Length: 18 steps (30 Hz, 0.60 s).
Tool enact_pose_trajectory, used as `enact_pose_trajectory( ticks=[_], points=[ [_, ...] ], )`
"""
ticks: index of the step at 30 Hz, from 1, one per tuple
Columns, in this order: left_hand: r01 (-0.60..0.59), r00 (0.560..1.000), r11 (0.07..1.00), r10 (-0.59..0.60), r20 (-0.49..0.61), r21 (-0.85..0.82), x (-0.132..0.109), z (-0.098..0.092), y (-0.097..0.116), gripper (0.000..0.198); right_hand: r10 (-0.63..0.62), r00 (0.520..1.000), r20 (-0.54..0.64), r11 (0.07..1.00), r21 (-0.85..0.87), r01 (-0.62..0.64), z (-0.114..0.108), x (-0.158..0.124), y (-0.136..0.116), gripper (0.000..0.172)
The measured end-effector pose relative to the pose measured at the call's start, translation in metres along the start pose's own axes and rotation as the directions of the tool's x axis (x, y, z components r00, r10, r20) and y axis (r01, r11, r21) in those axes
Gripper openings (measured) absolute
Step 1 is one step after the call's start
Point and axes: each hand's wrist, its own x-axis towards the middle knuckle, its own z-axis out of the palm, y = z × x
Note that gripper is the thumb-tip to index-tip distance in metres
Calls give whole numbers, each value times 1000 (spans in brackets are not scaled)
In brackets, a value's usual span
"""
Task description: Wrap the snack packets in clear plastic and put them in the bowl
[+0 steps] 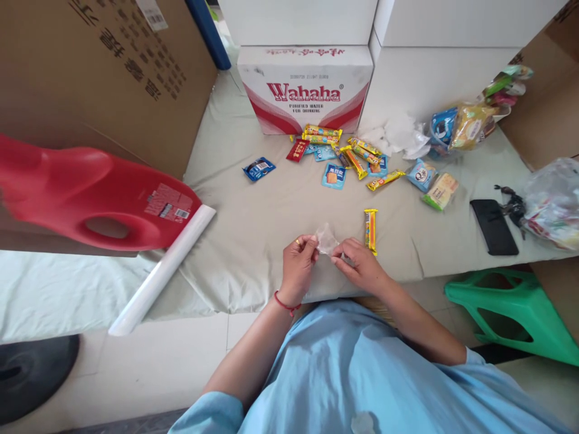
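Between my hands is a small, thin, translucent plastic bag (326,237), crumpled and raised a little above the cloth-covered table (253,217). My left hand (299,260) pinches its left side between thumb and fingers. On the other side, my right hand (357,262) has its fingers closed at the lower right edge of the bag. Just beyond the right hand lies a yellow snack bar (371,231). Farther back, several wrapped snacks are scattered, among them a blue packet (259,169), a red packet (297,150) and a light blue packet (333,176).
A white and red water carton (312,90) stands at the back. To the left are a red jug (104,199) and a white plastic roll (163,271) overhanging the edge. At right lie a black phone (494,226), keys (513,205) and a plastic bag (554,202). A green stool (515,307) stands below.
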Motion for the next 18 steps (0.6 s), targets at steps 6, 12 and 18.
enact_pose_trajectory(
  ticks=[6,12,18],
  points=[
    [-5,999,1000,6,43,-23,-7,1,-6,36,34,985,-171,999,8,-33,3,7,-8,17],
    [-69,996,997,71,-56,25,-1,-10,-8,36,455,868,-198,744,620,-248,-8,12,4,35],
    [-42,999,999,42,5,-21,8,-18,-3,40,681,730,-56,422,845,-328,-20,20,11,51]
  ],
)
